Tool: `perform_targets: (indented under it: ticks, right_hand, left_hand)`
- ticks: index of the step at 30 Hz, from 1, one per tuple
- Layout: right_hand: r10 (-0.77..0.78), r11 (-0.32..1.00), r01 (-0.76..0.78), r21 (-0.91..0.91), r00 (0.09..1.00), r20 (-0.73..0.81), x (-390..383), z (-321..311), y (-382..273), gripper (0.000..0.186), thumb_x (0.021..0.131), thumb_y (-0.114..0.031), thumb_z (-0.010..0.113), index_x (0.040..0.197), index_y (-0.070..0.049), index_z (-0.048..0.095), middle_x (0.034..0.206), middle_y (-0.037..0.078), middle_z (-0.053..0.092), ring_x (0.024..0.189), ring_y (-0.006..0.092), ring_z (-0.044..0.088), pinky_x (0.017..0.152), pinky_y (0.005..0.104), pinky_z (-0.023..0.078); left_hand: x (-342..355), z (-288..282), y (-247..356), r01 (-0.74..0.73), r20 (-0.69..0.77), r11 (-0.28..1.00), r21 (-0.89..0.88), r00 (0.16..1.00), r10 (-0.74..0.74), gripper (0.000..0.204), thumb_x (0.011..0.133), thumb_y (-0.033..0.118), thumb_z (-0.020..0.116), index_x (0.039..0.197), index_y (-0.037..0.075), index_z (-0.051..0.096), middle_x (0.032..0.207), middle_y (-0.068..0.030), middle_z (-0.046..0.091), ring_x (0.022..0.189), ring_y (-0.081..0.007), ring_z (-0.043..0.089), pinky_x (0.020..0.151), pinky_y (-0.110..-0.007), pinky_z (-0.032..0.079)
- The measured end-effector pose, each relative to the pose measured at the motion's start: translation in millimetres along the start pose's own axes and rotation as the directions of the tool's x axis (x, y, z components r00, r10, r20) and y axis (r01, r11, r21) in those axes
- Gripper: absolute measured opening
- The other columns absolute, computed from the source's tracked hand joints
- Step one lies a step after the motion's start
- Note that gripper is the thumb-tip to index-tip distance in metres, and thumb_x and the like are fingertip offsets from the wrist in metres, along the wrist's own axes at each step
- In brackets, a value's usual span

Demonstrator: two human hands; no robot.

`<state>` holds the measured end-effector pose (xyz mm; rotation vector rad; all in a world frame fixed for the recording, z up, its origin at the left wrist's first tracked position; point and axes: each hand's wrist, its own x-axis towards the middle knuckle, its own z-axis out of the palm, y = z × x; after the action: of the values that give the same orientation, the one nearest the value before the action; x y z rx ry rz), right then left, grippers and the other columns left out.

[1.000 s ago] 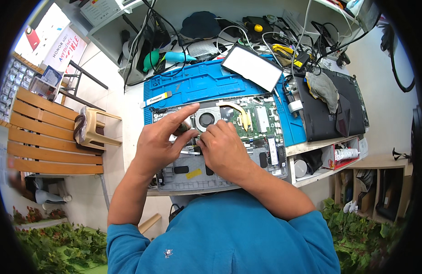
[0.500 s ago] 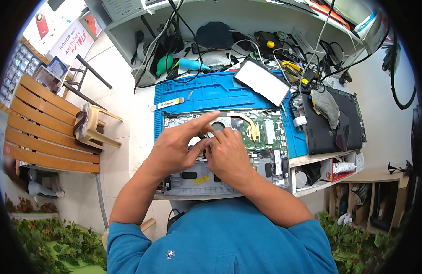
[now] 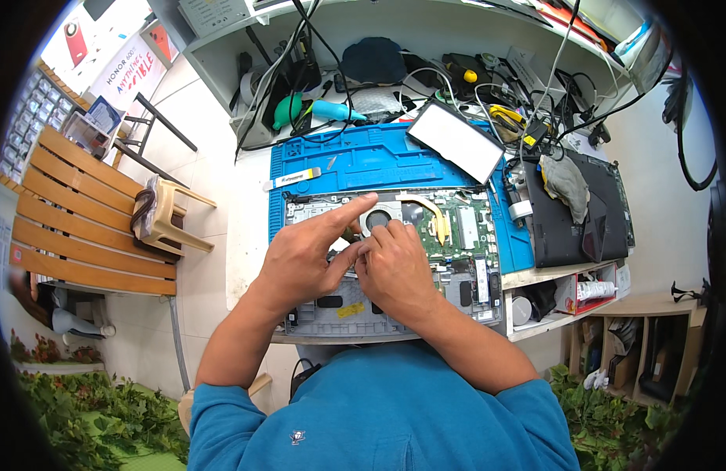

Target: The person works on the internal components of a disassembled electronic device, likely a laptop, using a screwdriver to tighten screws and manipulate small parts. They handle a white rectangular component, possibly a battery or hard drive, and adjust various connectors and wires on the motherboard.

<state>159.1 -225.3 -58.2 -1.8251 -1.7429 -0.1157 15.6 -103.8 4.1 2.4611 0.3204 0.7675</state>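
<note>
An opened laptop base point(image 3: 394, 320) lies before me, with a green circuit board point(image 3: 473, 210), a round fan point(image 3: 377, 220) and a copper-coloured heat pipe point(image 3: 439, 220) exposed. Above its left middle my two hands meet. My left hand point(image 3: 304, 255) has its index finger stretched out toward the fan, while its thumb presses against the fingers of the other hand. The fingers of my right hand point(image 3: 398, 271) are bent in a pinch at that same spot. Whatever small thing they grip is hidden behind the fingers.
Under the laptop's far side lies a blue repair mat point(image 3: 355, 161), bearing a small flat packet point(image 3: 292, 179) and a white-faced panel point(image 3: 457, 145). A black laptop point(image 3: 567, 235) with a grey cloth point(image 3: 565, 188) stands right. Cables and a blue bottle point(image 3: 337, 111) crowd the back.
Both hands hold nearly the same pose at the same place over the laptop. The whole view has shifted slightly.
</note>
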Motion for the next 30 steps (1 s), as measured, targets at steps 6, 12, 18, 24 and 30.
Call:
perform_targets:
  ticks: [6,12,18,24,30]
  right_hand:
    - [0.011,1.000,-0.010,-0.018,1.000,0.016,0.2,1.1,-1.0,0.013,0.087,-0.011,0.075,0.091,0.001,0.077,0.094,0.013,0.067,0.099,0.0303,0.061,0.089,0.0450,0.047]
    - [0.019,1.000,-0.018,-0.023,1.000,0.010,1.2,0.7,-2.7,0.013,0.087,-0.012,0.078,0.090,0.001,0.076,0.094,0.013,0.067,0.098,0.0309,0.062,0.089,0.0459,0.048]
    - [0.034,0.999,-0.034,-0.001,0.999,0.015,2.1,4.0,-3.5,0.014,0.087,-0.012,0.077,0.091,0.000,0.076,0.095,0.014,0.068,0.101,0.0312,0.063,0.093,0.0459,0.048]
    - [0.038,0.999,-0.037,-0.010,0.999,0.018,-0.4,1.0,0.7,0.013,0.086,-0.013,0.075,0.090,-0.001,0.076,0.095,0.013,0.069,0.101,0.0310,0.063,0.093,0.0457,0.048]
    - [0.042,0.998,-0.039,-0.057,0.997,0.059,2.9,2.4,-2.9,0.014,0.085,-0.015,0.073,0.088,-0.003,0.079,0.094,0.013,0.070,0.101,0.0303,0.063,0.092,0.0443,0.047]
  left_hand:
    - [-7.4,-1.1,-2.5,0.110,0.026,0.994,-0.027,0.994,-0.109,0.079,0.090,0.001,0.086,0.162,0.016,0.059,0.112,-0.0118,0.082,0.098,-0.0260,0.083,0.081,-0.037,0.066]
    - [-6.4,-6.8,1.0,0.018,0.105,0.998,-0.065,0.994,-0.011,0.079,0.090,-0.006,0.080,0.162,0.015,0.058,0.117,-0.0122,0.083,0.102,-0.0304,0.083,0.087,-0.041,0.066]
    - [-6.9,-6.6,4.2,0.105,0.128,0.989,-0.100,0.988,-0.092,0.079,0.090,-0.009,0.079,0.163,0.016,0.058,0.118,-0.0133,0.083,0.102,-0.0301,0.083,0.092,-0.041,0.067]
    - [-2.5,-4.6,7.4,0.178,0.134,0.979,-0.103,0.977,-0.163,0.077,0.093,-0.009,0.077,0.164,0.014,0.056,0.114,-0.0139,0.082,0.103,-0.0292,0.083,0.093,-0.039,0.067]
    - [-9.7,1.0,1.5,0.122,0.020,0.985,-0.119,0.993,-0.120,0.077,0.092,-0.007,0.081,0.163,0.014,0.059,0.109,-0.0135,0.082,0.095,-0.0271,0.084,0.083,-0.038,0.067]
